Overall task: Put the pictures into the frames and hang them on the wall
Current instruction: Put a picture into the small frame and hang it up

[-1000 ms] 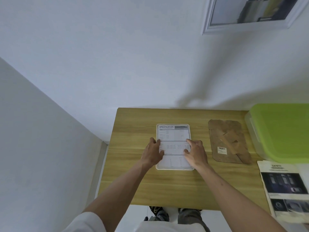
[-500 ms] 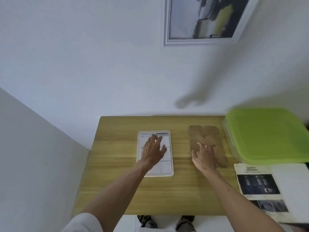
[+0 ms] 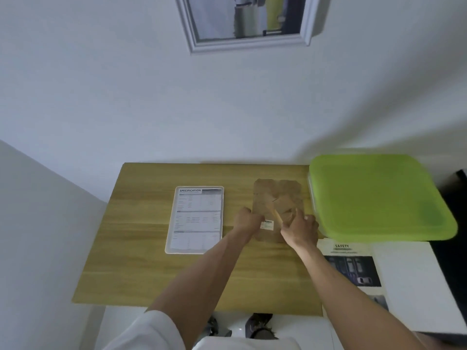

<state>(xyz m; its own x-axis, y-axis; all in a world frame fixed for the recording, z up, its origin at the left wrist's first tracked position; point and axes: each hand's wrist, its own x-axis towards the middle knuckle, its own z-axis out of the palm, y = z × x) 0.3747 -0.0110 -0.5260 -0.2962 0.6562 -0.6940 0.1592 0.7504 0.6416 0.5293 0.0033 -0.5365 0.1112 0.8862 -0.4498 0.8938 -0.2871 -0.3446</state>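
Observation:
A white frame [image 3: 195, 219] lies flat on the wooden table [image 3: 141, 261] with a "SPECIFICATION" sheet inside it. To its right lies a brown backing board [image 3: 276, 195] with a stand flap and a small white label. My left hand [image 3: 246, 221] grips the board's left edge. My right hand [image 3: 299, 228] pinches the raised stand flap near the board's lower right. A "SAFETY" picture sheet [image 3: 351, 266] lies at the right. A framed picture [image 3: 249, 20] hangs on the wall above.
A clear box with a lime-green lid [image 3: 376, 198] stands at the table's back right, close to the board. A white surface [image 3: 409, 286] lies under the SAFETY sheet. A side wall [image 3: 38, 236] runs along the left. Shoes show below the table's front edge.
Both hands left the white frame and moved right onto the brown backing board. My right hand went first, then my left. The head view shifted right and tilted up.

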